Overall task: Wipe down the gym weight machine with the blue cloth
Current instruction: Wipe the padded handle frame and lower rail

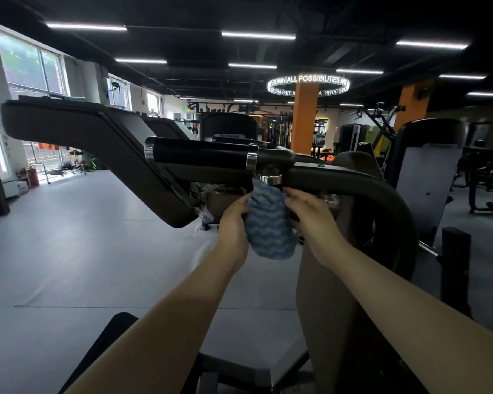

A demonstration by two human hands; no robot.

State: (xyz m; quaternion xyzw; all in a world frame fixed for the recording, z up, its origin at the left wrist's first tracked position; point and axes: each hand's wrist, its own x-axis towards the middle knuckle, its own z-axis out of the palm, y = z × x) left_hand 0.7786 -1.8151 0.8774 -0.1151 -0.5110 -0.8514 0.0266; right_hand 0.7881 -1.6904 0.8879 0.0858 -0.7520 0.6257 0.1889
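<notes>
The blue cloth [269, 221], blue with a pale zigzag weave, is bunched round a downward handle of the weight machine, just under a chrome collar [270, 179]. My left hand [234, 223] grips the cloth from the left. My right hand [310, 216] grips it from the right, fingers curled over its upper edge. The handle inside the cloth is hidden. Above it, a black horizontal grip [199, 153] with chrome ends sticks out to the left, and the machine's dark curved arm [376, 191] bends down to the right.
A long dark padded arm [97, 132] of the machine reaches up to the left. The tan frame column [325, 294] stands below my right forearm. Grey floor [83, 237] lies to the left. Other machines [427, 172] and orange pillars [305, 120] stand behind.
</notes>
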